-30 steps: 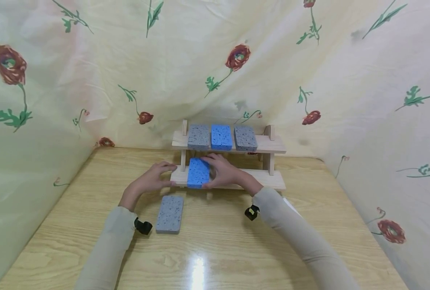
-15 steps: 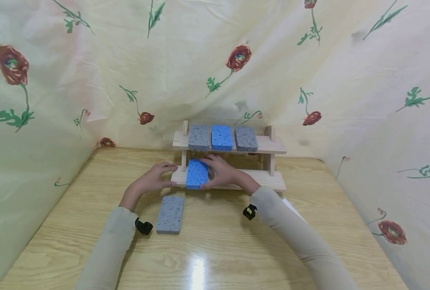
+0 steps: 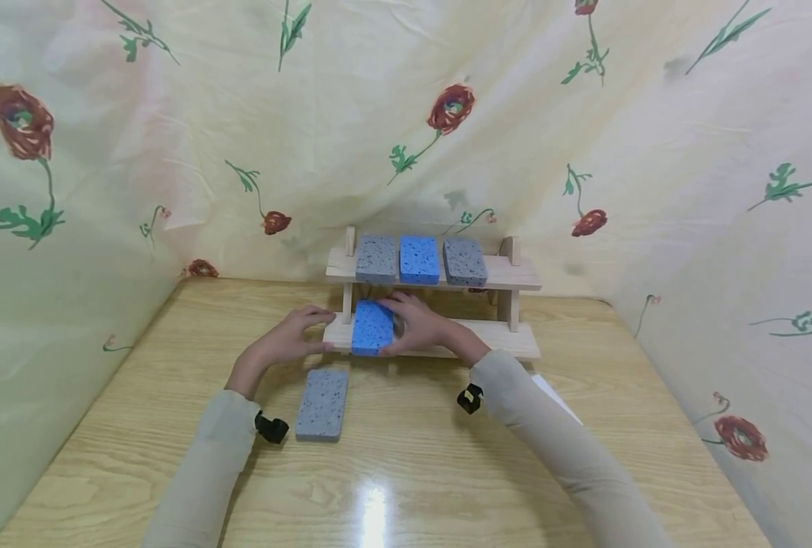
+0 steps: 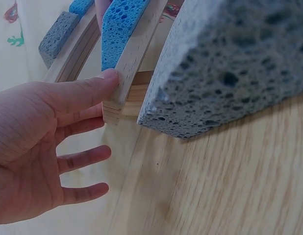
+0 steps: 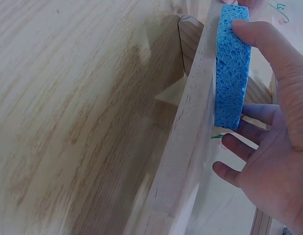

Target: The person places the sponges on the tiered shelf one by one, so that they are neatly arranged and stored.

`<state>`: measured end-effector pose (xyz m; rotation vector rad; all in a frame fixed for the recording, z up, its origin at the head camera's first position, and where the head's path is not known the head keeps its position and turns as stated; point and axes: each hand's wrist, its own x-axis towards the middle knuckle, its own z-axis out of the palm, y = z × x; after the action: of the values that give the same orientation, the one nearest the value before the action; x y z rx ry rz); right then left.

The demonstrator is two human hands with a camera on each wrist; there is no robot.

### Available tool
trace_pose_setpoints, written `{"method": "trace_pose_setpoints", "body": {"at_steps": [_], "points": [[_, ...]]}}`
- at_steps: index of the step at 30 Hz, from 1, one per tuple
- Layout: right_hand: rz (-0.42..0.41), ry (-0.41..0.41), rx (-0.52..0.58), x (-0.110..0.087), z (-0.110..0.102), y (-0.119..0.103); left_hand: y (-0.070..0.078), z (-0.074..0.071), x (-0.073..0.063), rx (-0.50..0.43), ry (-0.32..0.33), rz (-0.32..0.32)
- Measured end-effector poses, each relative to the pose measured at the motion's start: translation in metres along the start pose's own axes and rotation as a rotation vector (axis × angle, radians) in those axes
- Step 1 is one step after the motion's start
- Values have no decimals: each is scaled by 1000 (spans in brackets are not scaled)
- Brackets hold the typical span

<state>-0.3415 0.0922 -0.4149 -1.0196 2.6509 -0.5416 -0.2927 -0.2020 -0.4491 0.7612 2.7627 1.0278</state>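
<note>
A blue speckled sponge [image 3: 372, 328] lies on the lower board of a two-tier wooden shelf [image 3: 477, 335], near its left end. My right hand [image 3: 419, 323] pinches this sponge from the right, thumb at the front and fingers behind; the right wrist view shows the thumb on the sponge [image 5: 232, 73]. My left hand [image 3: 289, 335] holds the left end of the lower board. In the left wrist view, the left hand's thumb [image 4: 90, 93] presses the board's front edge, with the other fingers loosely extended. A grey sponge [image 3: 321, 405] lies flat on the table beside my left wrist.
On the upper board sit a grey sponge [image 3: 376, 259], a blue sponge [image 3: 418, 259] and another grey sponge [image 3: 464, 261] in a row. A white flat item [image 3: 556, 397] is partly hidden by the right sleeve. Flowered cloth [image 3: 351, 114] encloses the wooden table [image 3: 406, 472].
The blue sponge has slid slightly left along the lower board with my right hand. My left hand has stayed at the board's end.
</note>
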Motion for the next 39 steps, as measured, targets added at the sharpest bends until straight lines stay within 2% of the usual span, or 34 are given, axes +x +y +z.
{"method": "trace_pose_setpoints", "body": {"at_steps": [17, 21, 39], "points": [[8, -8, 7, 0, 0, 6, 1, -1, 1, -1, 0, 5], [8, -11, 15, -1, 1, 6, 2, 0, 1, 2, -2, -11], [-38, 34, 14, -13, -5, -9, -1, 0, -1, -6, 2, -3]]}}
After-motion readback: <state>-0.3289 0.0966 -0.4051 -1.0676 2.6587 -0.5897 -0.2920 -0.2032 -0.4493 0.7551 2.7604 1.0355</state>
